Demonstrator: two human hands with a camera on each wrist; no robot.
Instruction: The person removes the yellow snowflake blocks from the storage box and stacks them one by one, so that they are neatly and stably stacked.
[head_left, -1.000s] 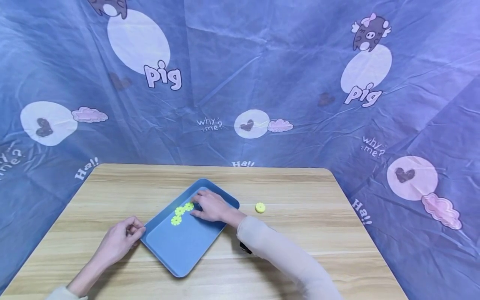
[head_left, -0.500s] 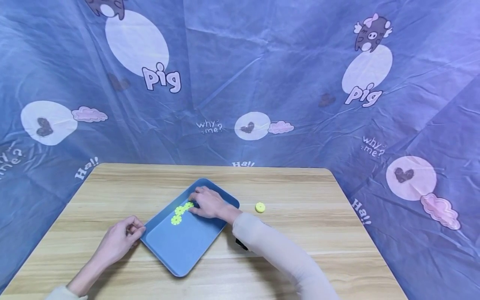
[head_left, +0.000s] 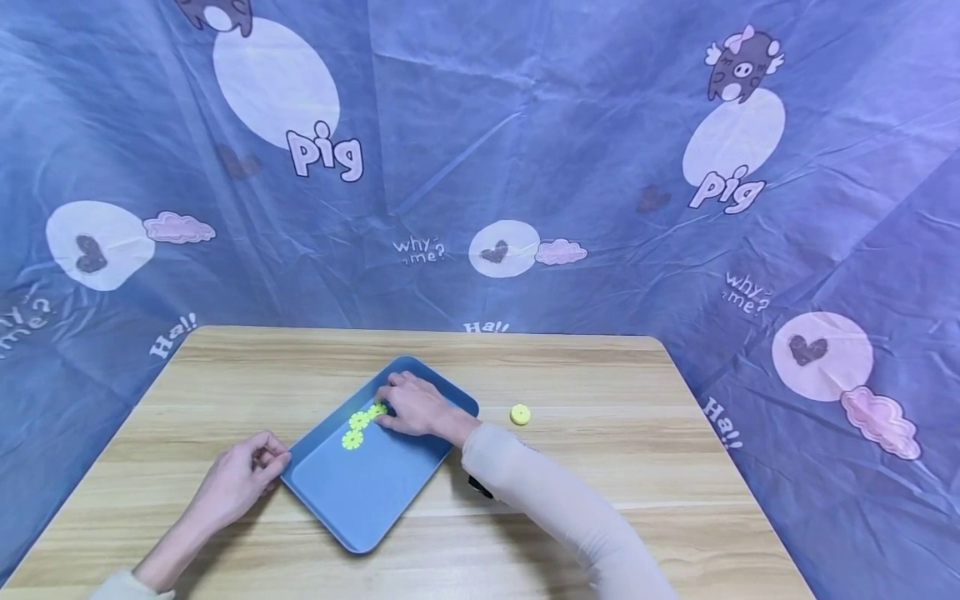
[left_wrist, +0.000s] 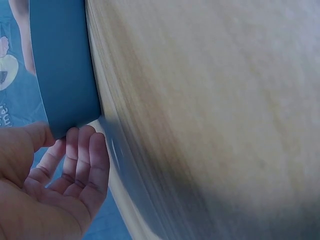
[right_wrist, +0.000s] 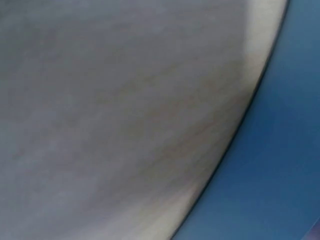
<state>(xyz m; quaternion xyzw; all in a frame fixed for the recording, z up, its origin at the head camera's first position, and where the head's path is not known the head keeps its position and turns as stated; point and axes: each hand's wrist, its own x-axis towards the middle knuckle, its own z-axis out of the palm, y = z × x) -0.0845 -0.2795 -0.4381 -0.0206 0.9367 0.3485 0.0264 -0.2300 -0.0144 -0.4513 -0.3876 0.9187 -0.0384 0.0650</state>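
Note:
A blue rectangular tray [head_left: 367, 500] lies angled on the wooden table. My left hand [head_left: 238, 479] pinches its left corner; in the left wrist view the thumb sits against one side of the tray wall [left_wrist: 65, 60] and the curled fingers against the other. Inside, a slanting row of yellow-green notched discs, one of them the lowest disc [head_left: 352, 439], runs along the far-left wall. My right hand [head_left: 416, 406] reaches over the right wall, its thumb and fingers around the upper disc [head_left: 377, 411] of the row, which they partly hide. The right wrist view does not show the fingers.
Right of the tray, a thicker yellow-green round piece [head_left: 521, 414], seemingly stacked discs, stands on the table [head_left: 600, 467]. A dark object [head_left: 480, 487] shows beneath the right sleeve. Blue printed cloth [head_left: 442, 167] hangs behind the table and on both sides.
My right hand has shifted slightly left, its thumb and fingers coming over the upper disc. The left hand, tray and stacked piece have stayed put.

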